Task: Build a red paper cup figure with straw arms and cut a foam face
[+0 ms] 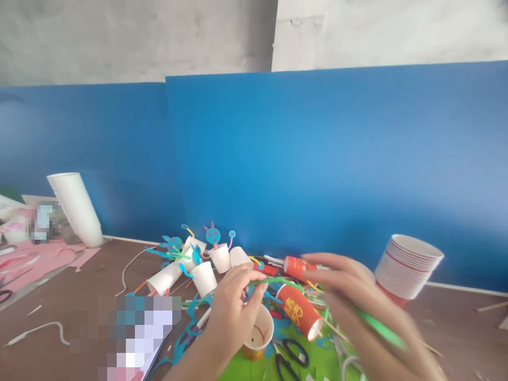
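Observation:
My left hand [238, 301] is closed, with thumb and forefinger pinching a thin, bendable green strip [280, 280] that arches to the right. Below it a paper cup [260, 330] stands upright, its open mouth facing up, with a dark mark inside the bottom. Smeared by motion, my right hand [357, 296] is raised to the right, its fingers pointing left. A blurred green thing [383, 330] shows against this hand; whether it is gripped I cannot tell. A red cup [299, 312] with yellow lettering lies on its side between the hands. Black-handled scissors [291, 357] lie in front.
Several white cups [204, 279] with blue paper faces and bendy arms crowd the back. At right stands a stack of cups [408, 267]; a tall white stack [75, 209] leans at left. Pink paper [47, 259] lies far left. A blue panel [317, 159] borders the table.

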Demonstrator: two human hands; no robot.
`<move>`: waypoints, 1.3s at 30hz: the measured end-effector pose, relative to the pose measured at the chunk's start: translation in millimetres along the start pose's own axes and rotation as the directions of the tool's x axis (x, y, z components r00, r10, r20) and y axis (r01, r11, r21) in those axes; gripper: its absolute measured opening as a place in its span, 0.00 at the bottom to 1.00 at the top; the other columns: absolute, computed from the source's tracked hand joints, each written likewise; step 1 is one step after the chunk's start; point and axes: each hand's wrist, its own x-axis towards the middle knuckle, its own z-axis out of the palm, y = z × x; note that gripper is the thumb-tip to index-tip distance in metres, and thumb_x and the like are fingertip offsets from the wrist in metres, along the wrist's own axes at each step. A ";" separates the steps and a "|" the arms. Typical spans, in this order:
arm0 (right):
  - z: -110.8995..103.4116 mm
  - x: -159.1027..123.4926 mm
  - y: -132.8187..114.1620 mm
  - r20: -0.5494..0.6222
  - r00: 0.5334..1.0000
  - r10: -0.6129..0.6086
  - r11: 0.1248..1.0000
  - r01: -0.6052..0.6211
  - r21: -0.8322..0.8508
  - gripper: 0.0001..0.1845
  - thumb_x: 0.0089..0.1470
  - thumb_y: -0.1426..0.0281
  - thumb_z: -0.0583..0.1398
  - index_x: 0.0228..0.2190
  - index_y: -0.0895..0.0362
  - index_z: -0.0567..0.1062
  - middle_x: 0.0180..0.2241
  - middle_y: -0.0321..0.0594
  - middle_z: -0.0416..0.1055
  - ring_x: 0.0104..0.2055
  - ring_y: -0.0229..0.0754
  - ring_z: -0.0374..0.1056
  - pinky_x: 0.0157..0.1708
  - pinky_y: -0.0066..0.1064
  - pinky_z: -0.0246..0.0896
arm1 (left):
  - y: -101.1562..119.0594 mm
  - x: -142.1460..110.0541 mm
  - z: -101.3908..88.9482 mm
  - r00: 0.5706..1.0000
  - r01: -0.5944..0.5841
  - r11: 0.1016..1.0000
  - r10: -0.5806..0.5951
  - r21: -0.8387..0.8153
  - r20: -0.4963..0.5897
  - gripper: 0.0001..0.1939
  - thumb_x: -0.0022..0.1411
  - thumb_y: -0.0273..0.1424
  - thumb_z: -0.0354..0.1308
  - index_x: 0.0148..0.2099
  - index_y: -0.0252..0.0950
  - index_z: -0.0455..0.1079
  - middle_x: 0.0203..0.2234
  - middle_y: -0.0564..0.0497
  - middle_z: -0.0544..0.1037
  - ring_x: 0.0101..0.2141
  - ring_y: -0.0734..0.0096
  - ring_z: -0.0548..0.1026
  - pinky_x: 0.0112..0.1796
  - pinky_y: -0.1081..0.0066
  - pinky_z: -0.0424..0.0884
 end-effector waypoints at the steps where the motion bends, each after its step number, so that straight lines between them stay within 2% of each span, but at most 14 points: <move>1: 5.9 9.2 -3.4 0.062 0.998 0.001 1.000 0.001 -0.022 0.12 0.55 0.65 0.62 0.43 0.47 0.78 0.49 0.41 0.73 0.50 0.49 0.68 0.49 0.40 0.66 | -1.6 0.9 -0.7 0.999 -0.026 1.000 0.026 0.014 -0.019 0.06 0.63 0.28 0.55 0.39 0.39 0.74 0.34 0.48 0.78 0.33 0.66 0.74 0.31 0.70 0.70; 4: 21.1 28.2 -5.8 0.201 0.974 0.102 0.991 -0.081 -0.106 0.10 0.51 0.68 0.63 0.37 0.49 0.81 0.39 0.42 0.78 0.44 0.52 0.71 0.47 0.43 0.65 | -3.7 5.0 -3.0 0.992 -0.110 0.993 0.113 0.052 -0.062 0.06 0.61 0.26 0.56 0.38 0.39 0.73 0.34 0.49 0.78 0.37 0.64 0.74 0.36 0.67 0.70; 7: 28.2 33.8 -1.2 0.208 0.959 0.192 0.979 -0.173 -0.107 0.07 0.52 0.68 0.61 0.31 0.52 0.82 0.34 0.42 0.79 0.37 0.49 0.72 0.41 0.40 0.65 | -1.8 9.4 -6.7 0.976 -0.206 0.964 0.215 0.169 -0.036 0.06 0.60 0.24 0.58 0.38 0.40 0.74 0.32 0.51 0.80 0.36 0.63 0.73 0.39 0.63 0.67; 11: 28.0 31.7 1.3 0.283 0.946 0.161 0.987 -0.146 -0.071 0.08 0.52 0.70 0.61 0.29 0.51 0.83 0.32 0.40 0.79 0.36 0.47 0.72 0.38 0.36 0.64 | 3.1 12.3 -11.9 0.943 -0.323 0.893 0.333 0.313 0.023 0.08 0.60 0.24 0.60 0.39 0.42 0.75 0.30 0.55 0.81 0.34 0.64 0.73 0.43 0.59 0.60; 17: 28.8 30.3 -5.6 0.380 0.920 0.098 0.994 -0.071 -0.085 0.11 0.51 0.75 0.61 0.29 0.51 0.83 0.28 0.37 0.77 0.34 0.44 0.70 0.34 0.31 0.61 | 7.5 14.3 -18.9 0.887 -0.461 0.850 0.438 0.255 0.146 0.08 0.63 0.23 0.56 0.40 0.41 0.74 0.29 0.57 0.80 0.32 0.69 0.73 0.42 0.62 0.58; 25: 29.9 27.4 -5.0 0.394 0.910 0.130 0.991 -0.122 -0.046 0.09 0.50 0.74 0.63 0.25 0.51 0.83 0.24 0.36 0.75 0.31 0.42 0.69 0.31 0.30 0.59 | 7.8 13.2 -19.1 0.864 -0.503 0.829 0.478 0.244 0.156 0.10 0.63 0.23 0.55 0.39 0.42 0.74 0.26 0.57 0.80 0.31 0.69 0.74 0.42 0.62 0.60; 30: 34.5 29.4 -4.8 0.388 0.903 0.186 0.979 -0.204 0.006 0.07 0.46 0.73 0.63 0.22 0.53 0.82 0.23 0.36 0.74 0.27 0.41 0.68 0.28 0.29 0.59 | 0.3 13.6 -16.8 0.846 -0.532 0.822 0.505 0.204 0.174 0.11 0.64 0.22 0.54 0.40 0.41 0.75 0.27 0.55 0.80 0.32 0.68 0.74 0.41 0.63 0.62; 32: 36.3 31.5 -2.8 0.369 0.901 0.229 0.963 -0.266 0.053 0.06 0.46 0.72 0.63 0.21 0.55 0.81 0.23 0.36 0.74 0.26 0.40 0.67 0.26 0.28 0.58 | -3.3 16.0 -19.8 0.862 -0.503 0.843 0.476 0.190 0.173 0.10 0.63 0.24 0.56 0.43 0.41 0.75 0.28 0.54 0.80 0.32 0.66 0.73 0.40 0.62 0.64; 34: 37.9 34.2 0.4 0.335 0.904 0.264 0.940 -0.319 0.118 0.07 0.46 0.69 0.63 0.21 0.56 0.80 0.21 0.36 0.74 0.24 0.39 0.65 0.25 0.29 0.58 | -6.8 19.1 -24.5 0.921 -0.386 0.906 0.369 0.174 0.122 0.14 0.60 0.28 0.61 0.49 0.43 0.73 0.33 0.52 0.80 0.36 0.63 0.74 0.42 0.61 0.66; 36: 39.5 36.8 3.6 0.273 0.919 0.285 0.917 -0.344 0.202 0.09 0.46 0.66 0.64 0.21 0.57 0.80 0.19 0.36 0.73 0.23 0.39 0.65 0.25 0.30 0.59 | -9.7 21.9 -28.9 0.988 -0.156 0.983 0.156 0.102 0.005 0.25 0.55 0.32 0.65 0.56 0.43 0.69 0.39 0.49 0.79 0.42 0.60 0.74 0.43 0.61 0.68; 37: 40.3 37.8 4.8 0.240 0.926 0.292 0.906 -0.348 0.242 0.09 0.45 0.65 0.64 0.21 0.57 0.81 0.18 0.36 0.73 0.23 0.39 0.65 0.25 0.30 0.60 | -10.9 22.9 -30.1 0.999 -0.023 1.000 0.024 0.019 -0.038 0.27 0.54 0.34 0.66 0.57 0.43 0.68 0.41 0.48 0.79 0.43 0.59 0.74 0.41 0.62 0.69; 39: 42.1 38.8 6.2 0.189 0.934 0.304 0.890 -0.350 0.292 0.09 0.43 0.65 0.65 0.21 0.57 0.81 0.18 0.36 0.73 0.23 0.40 0.66 0.25 0.31 0.62 | -12.6 23.8 -30.2 0.976 0.206 0.956 -0.217 -0.208 -0.031 0.24 0.55 0.37 0.64 0.54 0.40 0.70 0.39 0.48 0.79 0.38 0.61 0.76 0.36 0.66 0.72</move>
